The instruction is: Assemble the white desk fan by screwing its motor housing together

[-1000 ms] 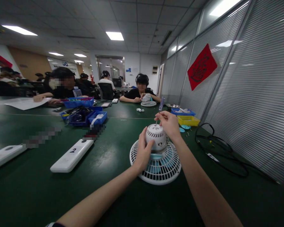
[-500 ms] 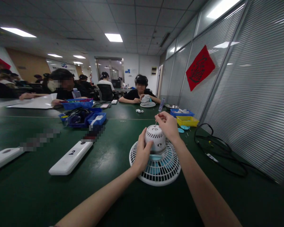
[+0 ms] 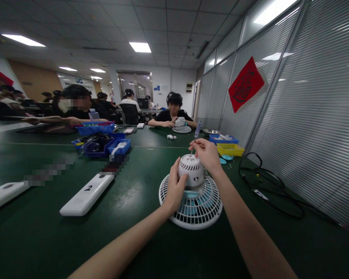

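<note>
"Fan first: where is it?"

"On the green table, directly in front of the person, lying on its white grille with the rounded motor housing uppermost. Pale blue blades show through the slats."

"And the left hand?"

"Curled around the near left side of the housing, thumb across the front, gripping it."

"The right hand?"

"Its fingertips pinch the shaft of a screwdriver below the clear handle, which points upward with a slight tilt. The lower end reaches the top of the housing; whether it sits in a screw, I cannot tell."

"What lies around them?"

"Beyond the right hand, a yellow tray with light blue discs just beside it. Well to the left, a white bar marked 2. Across the table, a co-worker handles a similar fan."
</note>
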Available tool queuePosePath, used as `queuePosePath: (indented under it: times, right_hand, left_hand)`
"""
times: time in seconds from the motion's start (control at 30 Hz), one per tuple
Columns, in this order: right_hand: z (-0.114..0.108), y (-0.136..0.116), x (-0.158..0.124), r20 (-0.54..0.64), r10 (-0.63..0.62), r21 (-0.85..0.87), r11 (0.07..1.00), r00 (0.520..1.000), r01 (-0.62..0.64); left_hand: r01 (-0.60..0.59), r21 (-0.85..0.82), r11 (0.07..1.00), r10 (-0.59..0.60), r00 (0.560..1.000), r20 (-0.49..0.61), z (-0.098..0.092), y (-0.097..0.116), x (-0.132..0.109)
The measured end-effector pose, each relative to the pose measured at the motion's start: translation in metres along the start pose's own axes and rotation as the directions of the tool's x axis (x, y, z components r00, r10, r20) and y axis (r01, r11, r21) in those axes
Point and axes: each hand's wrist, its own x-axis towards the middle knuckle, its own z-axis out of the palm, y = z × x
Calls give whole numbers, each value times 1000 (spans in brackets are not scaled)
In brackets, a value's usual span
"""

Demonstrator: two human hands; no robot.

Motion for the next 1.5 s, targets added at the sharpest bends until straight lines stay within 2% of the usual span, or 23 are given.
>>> queuePosePath:
  times: [0.43, 0.57, 0.8, 1.07, 1.27, 1.5]
  right_hand:
    - [-6, -3, 0, -46, -80, -270, 961, 996, 65]
    - [-6, -1, 1, -45, -73, -238, 969, 996, 60]
    - [-4, 1, 1, -32, -9, -26, 1000, 999, 8]
    - [-4, -5, 1, -20, 30, 31, 999, 999, -29]
    - [-5, 0, 2, -10, -23, 8, 1000, 1000, 23]
    - [-7, 1, 1, -15, -95, -183, 979, 995, 90]
  left_hand:
    - [1, -16, 1000, -1, 1000, 3, 0, -1, 1]
    - [1, -24, 1000, -1, 1000, -6, 0, -3, 1]
    - [3, -33, 999, -2, 1000, 9, 0, -2, 1]
    - [-6, -29, 1000, 6, 1000, 4, 0, -3, 1]
    - [-6, -33, 999, 6, 1000, 3, 0, -4, 2]
    - [-10, -32, 999, 10, 1000, 2, 0, -5, 2]
